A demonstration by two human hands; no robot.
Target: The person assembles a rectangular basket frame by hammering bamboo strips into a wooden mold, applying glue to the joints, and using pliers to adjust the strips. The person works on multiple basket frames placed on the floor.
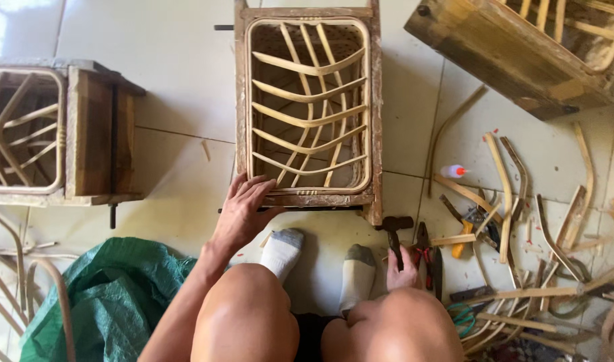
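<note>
Both hands are busy: the left hand (243, 213) lies spread flat on the wooden rattan-filled frame (307, 107), gripping nothing. The right hand (402, 269) is closed round a hammer (394, 234). That frame looks stiff, fairly light (thin canes likely fragile), best held by its solid edge.

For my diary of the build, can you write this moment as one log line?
left hand: resting on rattan frame corner | right hand: gripping hammer | pliers: on floor beside

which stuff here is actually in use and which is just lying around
In use: left hand resting on the rattan-panelled wooden frame; right hand gripping the hammer.

Lying about: pliers, glue bottle, cane offcuts, green sack.
</note>
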